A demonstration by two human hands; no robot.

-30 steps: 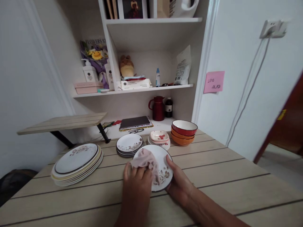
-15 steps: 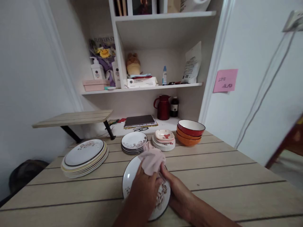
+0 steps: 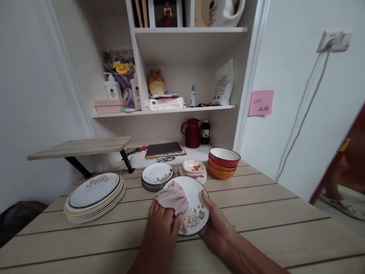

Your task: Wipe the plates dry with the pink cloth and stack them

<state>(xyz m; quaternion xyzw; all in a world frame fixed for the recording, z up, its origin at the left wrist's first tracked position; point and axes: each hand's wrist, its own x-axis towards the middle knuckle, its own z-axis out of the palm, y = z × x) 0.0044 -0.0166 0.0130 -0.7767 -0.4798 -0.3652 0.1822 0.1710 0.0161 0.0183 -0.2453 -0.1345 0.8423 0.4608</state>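
Observation:
A white plate with a dark rim and brown flowers is tilted up over the table. My right hand grips its right edge, thumb on the face and fingers behind. My left hand is closed on a pale pink cloth, which lies against the left part of the plate. Just behind are a stack of small flowered plates and small pink-and-white dishes resting on other plates. What the left fingertips do under the cloth is hidden.
Larger plates are stacked at the left, beside a low wooden riser. Red and orange bowls stand nested at the back right. Behind the table are a red jug, a dark bottle and shelves. Part of a person's leg shows far right.
The plate has been tilted up, and its upper part has come toward the small dishes. The cloth and my left hand have shifted to its left side. The camera view has turned slightly right.

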